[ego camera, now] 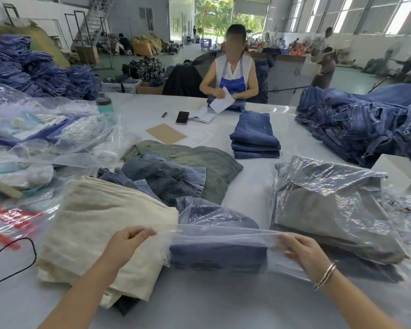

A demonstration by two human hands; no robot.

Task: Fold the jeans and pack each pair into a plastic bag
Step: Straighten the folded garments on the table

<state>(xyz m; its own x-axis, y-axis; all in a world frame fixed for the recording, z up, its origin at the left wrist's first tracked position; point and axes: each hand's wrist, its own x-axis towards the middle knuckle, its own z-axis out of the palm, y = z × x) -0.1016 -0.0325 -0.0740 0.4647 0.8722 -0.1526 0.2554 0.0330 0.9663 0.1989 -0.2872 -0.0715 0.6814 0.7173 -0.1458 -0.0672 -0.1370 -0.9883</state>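
Both hands pinch plastic bag [220, 236] mouth, lower centre: left hand [128, 243], right hand [301, 251], each grip holding film. Folded jeans [217, 256] inside. Risk: thin film slips or tears if stretched, flap seals crooked.

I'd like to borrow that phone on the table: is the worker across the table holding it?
No: the phone lies flat on the table, while that worker's hands hold a white sheet of paper.
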